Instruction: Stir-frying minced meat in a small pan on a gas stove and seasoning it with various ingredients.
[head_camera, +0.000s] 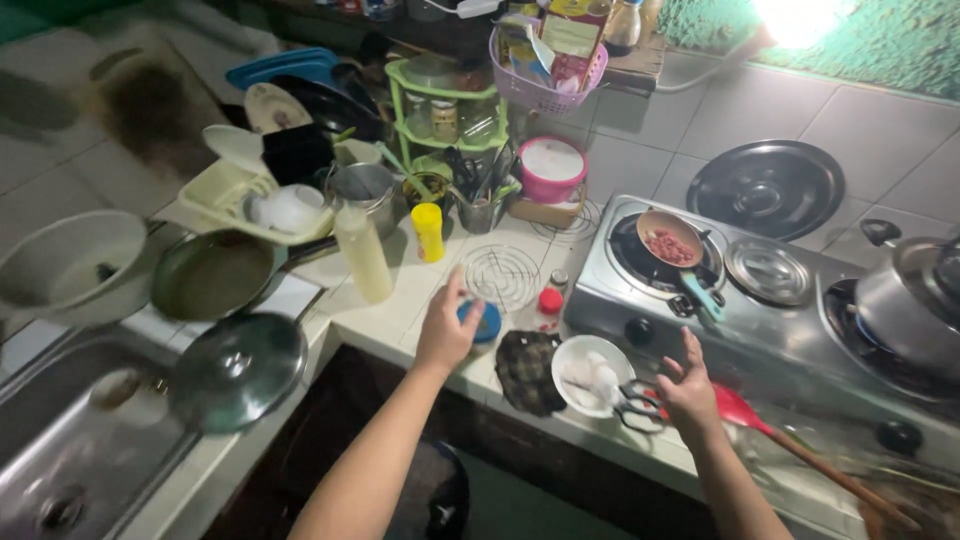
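While a small pan (668, 240) of red chopped meat already sits on the left burner of the stove (760, 300), nothing else looks begun: the white bowl (590, 372) and scissors (636, 405) lie untouched near the bench's front edge. The left hand (447, 328) rests its fingers on a round blue lid (486, 322) near that front edge, loosely curled. The right hand (688, 385) hovers spread wide and empty, just beside the bowl, above a red spatula (740, 410).

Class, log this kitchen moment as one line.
left hand: on blue lid | right hand: open, above scissors | stove: small pan
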